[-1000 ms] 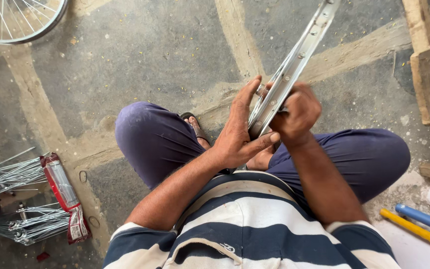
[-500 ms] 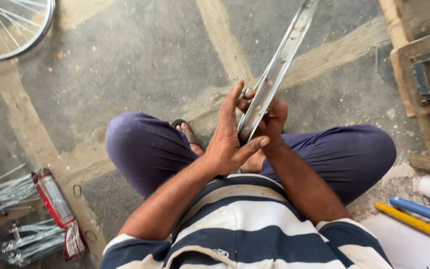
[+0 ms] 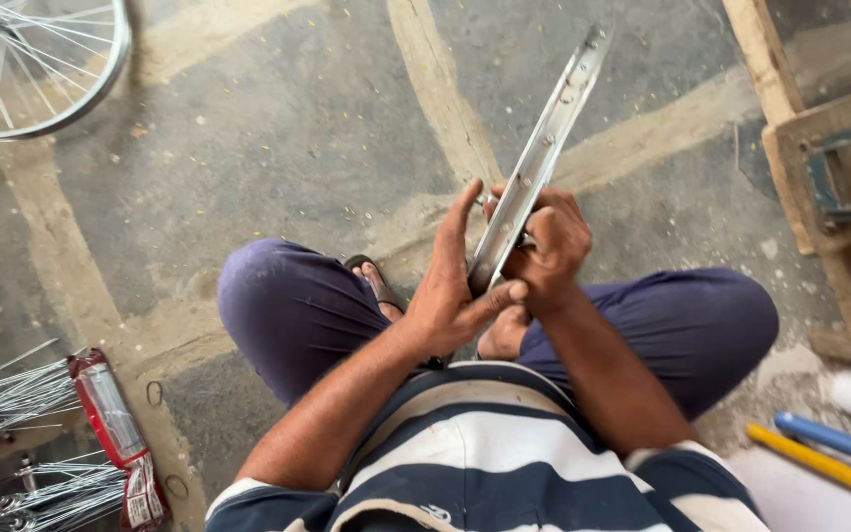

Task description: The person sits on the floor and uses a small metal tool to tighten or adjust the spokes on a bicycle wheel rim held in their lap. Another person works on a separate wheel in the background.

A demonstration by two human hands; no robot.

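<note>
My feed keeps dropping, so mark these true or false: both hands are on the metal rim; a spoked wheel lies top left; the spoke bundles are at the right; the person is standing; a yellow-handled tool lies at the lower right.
1. Both the left hand and the right hand are on the metal rim: true.
2. A spoked wheel lies at top left: true.
3. The spoke bundles are at the right: false, they lie at the lower left.
4. The person is standing: false, they sit cross-legged on the floor.
5. A yellow-handled tool lies at lower right: true.
</note>
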